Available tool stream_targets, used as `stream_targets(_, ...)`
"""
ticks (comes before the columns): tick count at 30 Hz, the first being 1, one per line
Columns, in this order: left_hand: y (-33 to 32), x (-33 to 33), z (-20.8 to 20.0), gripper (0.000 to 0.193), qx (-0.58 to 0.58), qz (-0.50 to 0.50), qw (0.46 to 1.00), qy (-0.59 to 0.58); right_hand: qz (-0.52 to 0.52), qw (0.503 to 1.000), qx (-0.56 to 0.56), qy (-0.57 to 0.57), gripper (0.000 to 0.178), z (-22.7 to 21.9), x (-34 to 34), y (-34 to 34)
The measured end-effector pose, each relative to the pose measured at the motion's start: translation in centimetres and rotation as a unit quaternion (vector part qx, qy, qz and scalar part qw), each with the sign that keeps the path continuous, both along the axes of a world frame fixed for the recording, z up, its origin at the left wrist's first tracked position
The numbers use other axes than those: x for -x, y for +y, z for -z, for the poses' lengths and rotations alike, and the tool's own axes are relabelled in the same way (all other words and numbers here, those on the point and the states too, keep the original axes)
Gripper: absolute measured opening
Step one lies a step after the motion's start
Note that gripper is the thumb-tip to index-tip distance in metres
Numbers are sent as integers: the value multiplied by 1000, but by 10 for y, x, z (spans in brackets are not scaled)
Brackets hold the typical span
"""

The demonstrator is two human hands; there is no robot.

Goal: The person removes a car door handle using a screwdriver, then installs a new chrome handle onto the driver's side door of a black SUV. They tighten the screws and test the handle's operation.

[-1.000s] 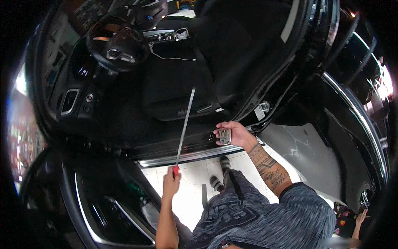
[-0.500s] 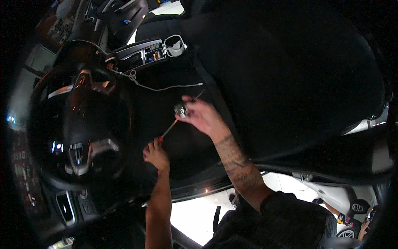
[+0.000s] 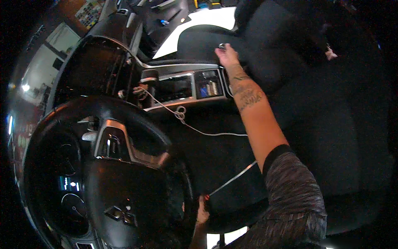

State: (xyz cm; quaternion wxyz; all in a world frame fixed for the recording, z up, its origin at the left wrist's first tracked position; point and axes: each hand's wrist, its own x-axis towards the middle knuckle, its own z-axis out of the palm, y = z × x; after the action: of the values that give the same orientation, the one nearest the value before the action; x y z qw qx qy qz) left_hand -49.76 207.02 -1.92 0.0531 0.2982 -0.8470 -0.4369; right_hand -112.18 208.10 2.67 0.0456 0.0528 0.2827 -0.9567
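Note:
My right hand (image 3: 228, 57) reaches far across to the passenger seat (image 3: 199, 43). In its fingertips is a small shiny round object (image 3: 222, 46), dark and silvery; its kind is too small to make out. Low in the view, beside the steering wheel (image 3: 178, 182), my left hand (image 3: 202, 213) is closed around the red handle of a long screwdriver (image 3: 232, 180). Its thin metal shaft slants up to the right over the dark driver's seat, and the tip is hidden behind my right arm.
A white cable (image 3: 207, 133) with a looped knot runs from the dashboard over the driver's seat and passes behind my right arm. The centre console (image 3: 178, 76) has silver trim and open compartments, one with small items inside. A lit instrument display (image 3: 68, 183) lies behind the wheel.
My right hand has moved away from the screwdriver toward the passenger seat, carrying the shiny round object. My left hand keeps the screwdriver. The whole view has shifted toward the wheel and console.

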Motion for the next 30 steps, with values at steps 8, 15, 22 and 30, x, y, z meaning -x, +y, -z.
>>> stream_targets(8,-8,-4,26,37,224,23,974,34,-67,997,-25,-2,44,35,-18,19)
stream_targets(15,-11,2,29,35,434,27,900,20,-133,981,-98,98,46,-44,-136,57)
stream_targets(22,-8,-2,19,29,501,30,864,41,-99,982,-71,145,28,-97,-310,139)
stream_targets(30,7,-10,-1,24,528,-9,836,153,-63,991,-50,103,8,-37,-614,239)
